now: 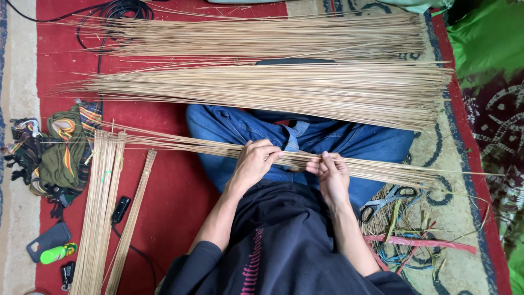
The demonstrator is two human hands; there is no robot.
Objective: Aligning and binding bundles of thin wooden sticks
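My left hand [255, 161] lies palm down over the bundle of thin sticks [218, 146] across my lap, its fingers curled shut on the stalks, forearm angling in from my left side. My right hand [331, 170] sits just beside it, fingers pinched together on the same bundle, wrist bent upward over my jeans [349, 139]. Scissors [388, 198] lie on the rug [169, 196] to my right.

Bare red carpet [169, 218] left of the knees offers open passage, bounded by upright stick bundles [101, 207] at left, the large stick piles [273, 87] ahead, and scissors [385, 199] amid scraps at right.
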